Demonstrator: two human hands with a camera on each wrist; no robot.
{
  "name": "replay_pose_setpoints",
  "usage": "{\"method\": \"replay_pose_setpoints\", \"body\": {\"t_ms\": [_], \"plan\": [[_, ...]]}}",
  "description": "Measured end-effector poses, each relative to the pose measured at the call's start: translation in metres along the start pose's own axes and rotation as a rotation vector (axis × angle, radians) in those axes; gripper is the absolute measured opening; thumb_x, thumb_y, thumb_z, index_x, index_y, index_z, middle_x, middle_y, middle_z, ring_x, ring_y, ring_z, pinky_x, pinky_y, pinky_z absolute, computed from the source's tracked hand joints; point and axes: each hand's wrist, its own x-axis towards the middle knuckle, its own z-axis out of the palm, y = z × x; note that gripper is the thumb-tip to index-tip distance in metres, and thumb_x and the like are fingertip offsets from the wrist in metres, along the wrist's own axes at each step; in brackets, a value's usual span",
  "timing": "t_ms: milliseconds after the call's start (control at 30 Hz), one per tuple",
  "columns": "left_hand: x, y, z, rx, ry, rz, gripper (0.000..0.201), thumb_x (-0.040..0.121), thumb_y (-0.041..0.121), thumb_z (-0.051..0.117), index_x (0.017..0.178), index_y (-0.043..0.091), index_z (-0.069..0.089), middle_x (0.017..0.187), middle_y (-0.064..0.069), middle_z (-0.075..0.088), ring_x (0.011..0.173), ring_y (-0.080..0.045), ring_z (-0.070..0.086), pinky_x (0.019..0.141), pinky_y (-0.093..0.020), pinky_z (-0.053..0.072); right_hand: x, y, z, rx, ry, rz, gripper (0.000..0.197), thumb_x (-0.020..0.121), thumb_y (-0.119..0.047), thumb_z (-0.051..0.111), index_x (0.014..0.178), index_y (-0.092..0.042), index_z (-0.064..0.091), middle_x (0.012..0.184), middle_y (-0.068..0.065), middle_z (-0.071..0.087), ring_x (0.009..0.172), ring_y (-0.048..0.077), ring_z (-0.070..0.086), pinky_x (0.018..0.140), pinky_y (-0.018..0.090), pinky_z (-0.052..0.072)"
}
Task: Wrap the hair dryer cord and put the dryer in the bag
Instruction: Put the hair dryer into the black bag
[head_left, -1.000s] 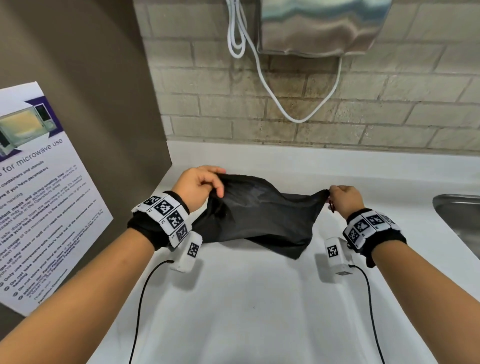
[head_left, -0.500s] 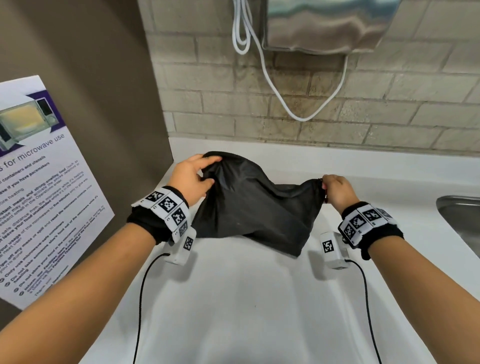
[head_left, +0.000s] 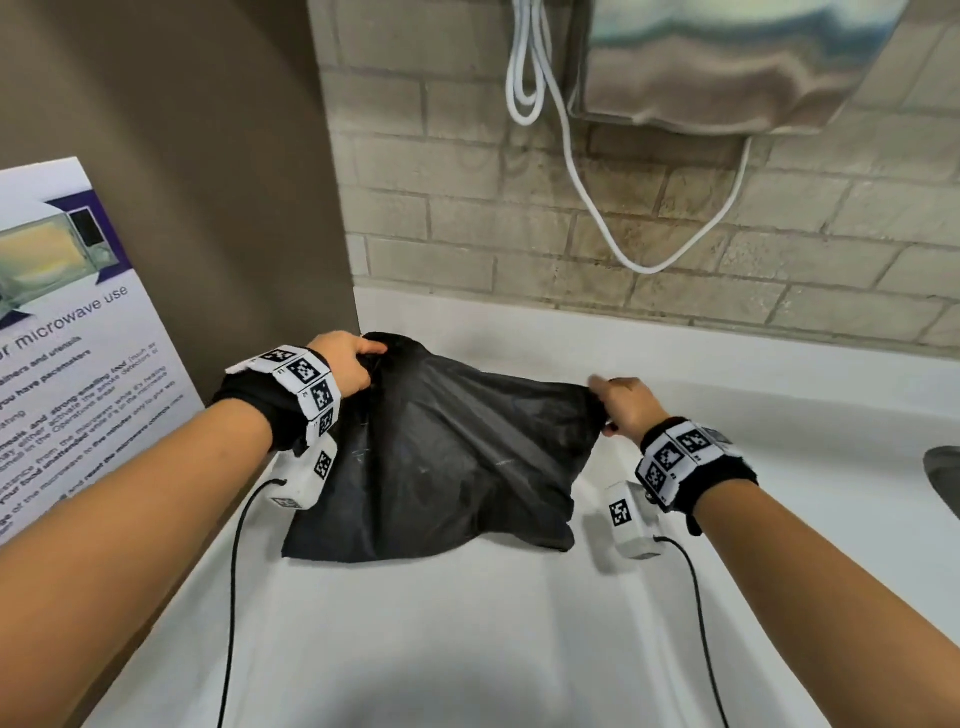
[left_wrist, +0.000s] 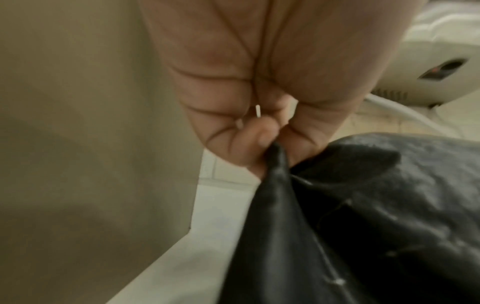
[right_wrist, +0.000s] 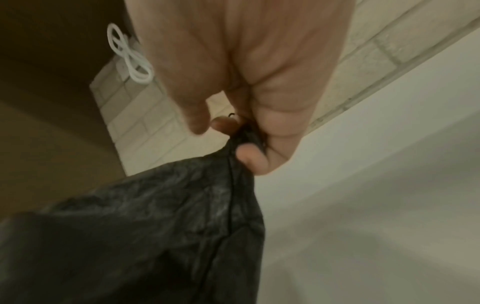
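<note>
A black fabric bag (head_left: 447, 457) lies bulging on the white counter (head_left: 415, 649), stretched between both hands. My left hand (head_left: 345, 364) grips its far left corner, seen in the left wrist view as fingers (left_wrist: 259, 144) curled round gathered cloth of the bag (left_wrist: 363, 226). My right hand (head_left: 621, 408) pinches the right corner; the right wrist view has fingers (right_wrist: 249, 158) closed on bunched cloth and a thin black cord of the bag (right_wrist: 155, 226). The hair dryer itself does not show; the bag hides whatever is inside.
A brown side wall with a microwave notice (head_left: 67, 338) stands at the left. The brick back wall carries a metal dispenser (head_left: 727, 62) and a looped white cable (head_left: 571, 156). A sink edge (head_left: 943, 483) shows at far right. Black wrist-camera cables trail over the counter.
Both hands have pulled the bag's corners apart and toward the back wall. The bag now lies flatter and wider, and the left hand has closed round its corner.
</note>
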Motion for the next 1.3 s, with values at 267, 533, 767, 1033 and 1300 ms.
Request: {"method": "replay_pose_setpoints", "body": {"t_ms": [267,533,767,1033,1300], "plan": [[0.038,-0.035,0.019,0.148,-0.075,-0.105,0.058,0.088,0.006,0.053,0.142,0.02,0.038,0.146,-0.008,0.041,0.132,-0.027,0.041,0.108,-0.026,0.03,0.033,-0.001,0.041,-0.29,-0.076,-0.099,0.035,0.074,0.012,0.05,0.065,-0.018,0.035,0.08,0.011,0.048,0.074,0.026,0.05,0.064,0.036,0.044],[0.042,-0.048,0.041,0.08,-0.067,-0.117,0.053,0.092,0.02,0.053,0.143,0.014,0.037,0.151,-0.012,0.03,0.129,-0.032,0.044,0.104,-0.032,0.037,0.036,0.0,0.061,-0.252,-0.198,-0.059,0.028,0.086,-0.025,0.063,0.109,-0.011,0.058,0.116,0.009,0.055,0.108,0.024,0.053,0.089,0.025,0.038],[-0.004,-0.029,0.048,0.085,-0.088,-0.126,0.1,0.07,0.064,0.066,0.147,0.036,0.009,0.155,-0.015,0.001,0.138,-0.039,0.025,0.113,-0.04,0.027,0.009,-0.001,0.062,-0.393,-0.36,0.101,0.057,0.085,-0.061,0.045,0.136,-0.035,0.036,0.127,0.002,0.047,0.102,0.025,0.054,0.069,0.028,0.051],[-0.006,-0.03,0.078,-0.08,-0.237,-0.157,0.13,0.063,0.023,0.078,0.143,0.036,-0.023,0.098,-0.012,0.062,0.082,-0.026,0.061,0.083,-0.033,0.053,0.027,-0.003,0.077,-0.047,-0.5,0.188,0.067,0.083,-0.018,0.067,0.14,-0.009,0.033,0.12,0.007,0.055,0.093,0.02,0.06,0.069,0.031,0.056],[0.064,-0.044,0.066,-0.112,-0.127,-0.238,0.124,0.057,0.027,0.075,0.144,0.043,-0.012,0.143,-0.014,0.036,0.115,-0.031,0.053,0.097,-0.037,0.048,0.071,-0.023,0.092,-0.203,-0.313,-0.095,0.083,0.075,-0.021,0.074,0.143,-0.01,0.027,0.142,0.006,0.037,0.131,0.023,0.037,0.106,0.025,0.032]]}}
